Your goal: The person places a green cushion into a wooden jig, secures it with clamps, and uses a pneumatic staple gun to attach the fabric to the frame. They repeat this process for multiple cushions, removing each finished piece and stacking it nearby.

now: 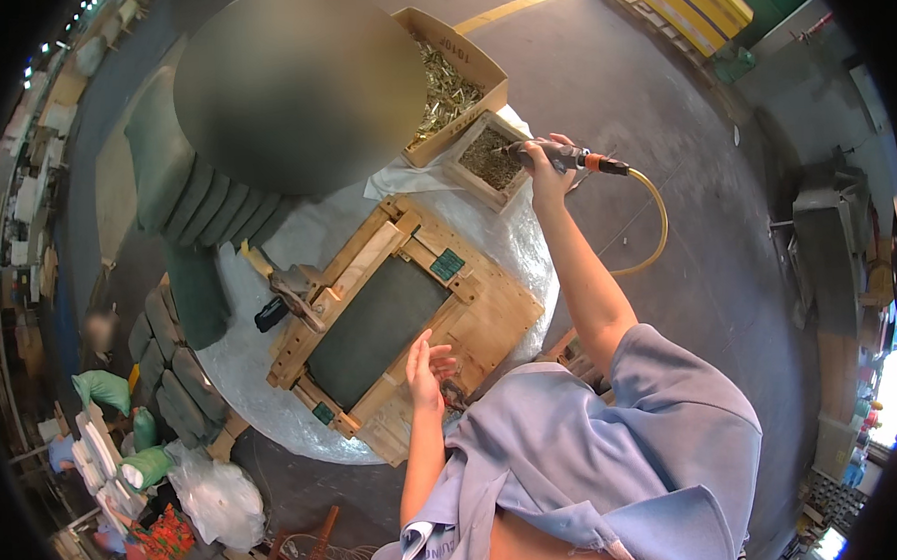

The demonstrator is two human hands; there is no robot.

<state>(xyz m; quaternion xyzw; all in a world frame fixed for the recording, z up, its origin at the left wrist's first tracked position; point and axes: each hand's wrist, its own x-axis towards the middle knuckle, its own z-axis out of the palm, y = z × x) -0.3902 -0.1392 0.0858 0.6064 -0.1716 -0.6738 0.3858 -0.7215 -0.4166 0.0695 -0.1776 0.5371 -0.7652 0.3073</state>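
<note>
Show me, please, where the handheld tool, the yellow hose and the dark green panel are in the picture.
Handheld tool point(565, 156): head view, on its grey body.
Yellow hose point(664, 218): head view, on its outward bend.
Dark green panel point(379, 332): head view, mid-face.

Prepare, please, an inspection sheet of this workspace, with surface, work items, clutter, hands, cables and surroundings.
Surface: round table, plastic-covered.
Work items: wooden jig around a dark green panel; power driver, its tip over a wooden box of small fasteners.
Clutter: cardboard box of metallic pieces; stacked dark cushions.
Hands: right hand closed around the power driver; left hand open near the jig, contact unclear.
Cables: yellow hose curves from the power driver's rear.
Surroundings: yellow floor line; wooden pallet.
</note>
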